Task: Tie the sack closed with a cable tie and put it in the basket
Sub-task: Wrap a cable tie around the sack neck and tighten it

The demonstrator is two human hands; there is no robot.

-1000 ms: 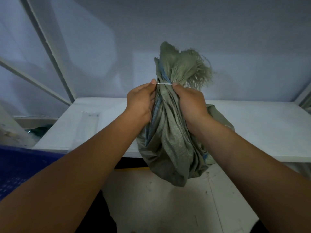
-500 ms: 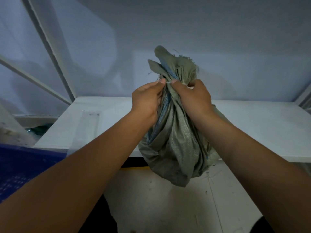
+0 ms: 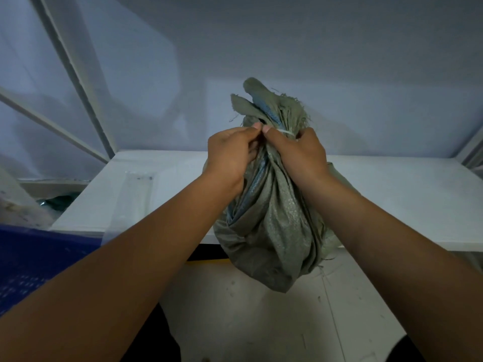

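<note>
Read no brand, label or writing anywhere in the head view; found the sack's weave plain grey-green, broken only by a blue stripe.

Far left: saw the blue perforated basket (image 3: pixel 28 259) at the frame edge, low and well apart from the sack. Just right of it, noted a clear plastic strip (image 3: pixel 136 202) draped over the near-left corner of the white surface (image 3: pixel 407 202).

Centre-left: found the left hand (image 3: pixel 230 158) pressed against the left side of the gathered neck, fingers (image 3: pixel 254 126) curled shut, thumb and forefinger tips pinched together at the neck, right where the white cable tie (image 3: pixel 283 132) began. Could not tell whether those tips actually nipped the tie's end or only the cloth.

Centre: saw the sack (image 3: pixel 274 226) held up off the surface, its bulk hanging below both hands and over the near edge, above the pale floor (image 3: pixel 261 325). Saw the frayed mouth bunched above the fists, with the tie running across the neck just under it.

Centre-right: found the right hand (image 3: pixel 300 155) wrapped closed around the right side of the neck, thumb tip meeting the left fingertips, the tie passing over its forefinger and vanishing behind the knuckles.
</note>
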